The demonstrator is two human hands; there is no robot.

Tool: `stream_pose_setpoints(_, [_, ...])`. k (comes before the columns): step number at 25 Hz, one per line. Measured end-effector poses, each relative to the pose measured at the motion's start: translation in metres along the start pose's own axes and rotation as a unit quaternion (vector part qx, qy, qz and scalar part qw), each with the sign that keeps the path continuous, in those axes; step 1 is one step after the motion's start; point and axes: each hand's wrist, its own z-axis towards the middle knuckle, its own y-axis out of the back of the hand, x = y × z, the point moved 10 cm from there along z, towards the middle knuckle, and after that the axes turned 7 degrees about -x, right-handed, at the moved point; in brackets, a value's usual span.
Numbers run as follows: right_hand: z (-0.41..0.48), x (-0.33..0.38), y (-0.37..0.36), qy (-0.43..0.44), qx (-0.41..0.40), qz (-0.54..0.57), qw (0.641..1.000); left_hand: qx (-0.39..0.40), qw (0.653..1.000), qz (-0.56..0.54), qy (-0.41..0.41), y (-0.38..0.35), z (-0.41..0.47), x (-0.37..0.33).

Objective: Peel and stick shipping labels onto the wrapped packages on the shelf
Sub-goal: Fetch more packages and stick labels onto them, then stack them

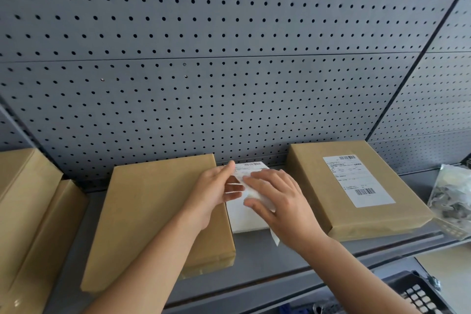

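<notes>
A white shipping label sheet [246, 220] is held over the gap between two brown paper-wrapped packages on the grey shelf [267, 260]. My left hand [216, 191] pinches its left edge near the top. My right hand [277, 201] grips its right side, fingers spread over the paper. A loose strip of backing [275, 238] hangs below my right hand. The left package [153, 216] has a bare top. The right package [356, 186] carries a stuck label [356, 180] with barcodes.
A grey pegboard wall [229, 58] rises behind the shelf. More brown packages [30, 211] are stacked at far left. A clear plastic bag [452, 194] lies at far right. A black plastic basket [418, 293] sits below the shelf at lower right.
</notes>
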Motion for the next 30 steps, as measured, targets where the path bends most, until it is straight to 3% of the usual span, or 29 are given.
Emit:
stream_pose_setpoints(3, [-0.012, 0.008, -0.008, 0.036, 0.055, 0.007, 0.998, -0.025, 0.999, 0.03, -0.019, 0.005, 0.0, 0.0])
stream_pose_setpoints(6, [-0.014, -0.003, -0.006, -0.028, 0.082, 0.089, 0.992, -0.022, 0.996, 0.065, -0.047, 0.004, -0.002, -0.004])
stream_pose_setpoints(8, [-0.004, -0.016, 0.004, -0.072, 0.038, 0.114, 0.99, -0.014, 0.995, 0.069, -0.065, 0.002, -0.004, -0.006])
stream_pose_setpoints(12, [0.029, -0.024, 0.014, -0.061, -0.034, 0.015, 0.997, 0.012, 0.993, 0.078, -0.092, -0.005, -0.008, -0.006])
stream_pose_setpoints(16, [0.05, -0.011, -0.001, 0.004, 0.002, -0.017, 1.0, 0.037, 0.989, 0.09, -0.112, -0.009, -0.014, -0.01])
stream_pose_setpoints(22, [0.054, -0.004, -0.007, 0.002, 0.022, 0.024, 0.999, 0.068, 0.993, 0.048, -0.083, -0.008, -0.014, -0.008])
stream_pose_setpoints(30, [0.054, -0.001, -0.001, 0.009, 0.012, 0.039, 0.999, 0.011, 1.0, 0.011, 0.006, 0.002, -0.004, -0.004])
